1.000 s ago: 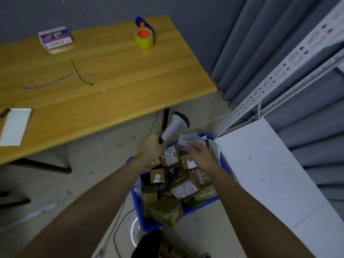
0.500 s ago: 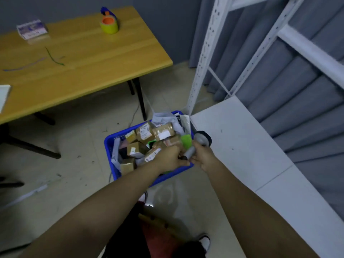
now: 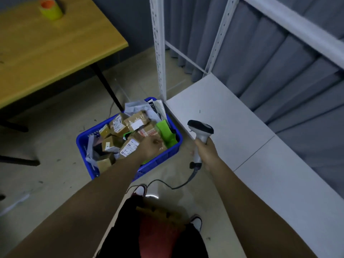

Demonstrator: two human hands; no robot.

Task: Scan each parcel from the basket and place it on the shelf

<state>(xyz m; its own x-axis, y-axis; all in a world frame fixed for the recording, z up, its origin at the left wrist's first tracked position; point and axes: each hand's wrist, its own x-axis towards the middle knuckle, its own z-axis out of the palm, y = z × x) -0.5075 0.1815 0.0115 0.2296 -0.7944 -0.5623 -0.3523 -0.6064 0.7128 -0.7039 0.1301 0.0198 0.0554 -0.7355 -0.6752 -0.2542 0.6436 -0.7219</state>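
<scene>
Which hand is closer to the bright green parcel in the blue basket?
The left hand. It reaches into the basket just beside the green parcel. The right hand is outside the basket, gripping the scanner.

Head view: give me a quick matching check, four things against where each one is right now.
Things:
1. scanner
2. blue basket
3. tape roll
4. green packet

Places:
A. on the wooden table
B. in the right hand
C. on the floor beside the white shelf
D. inside the basket, at its right end

Pairs: 1-B, 2-C, 3-A, 4-D
</scene>
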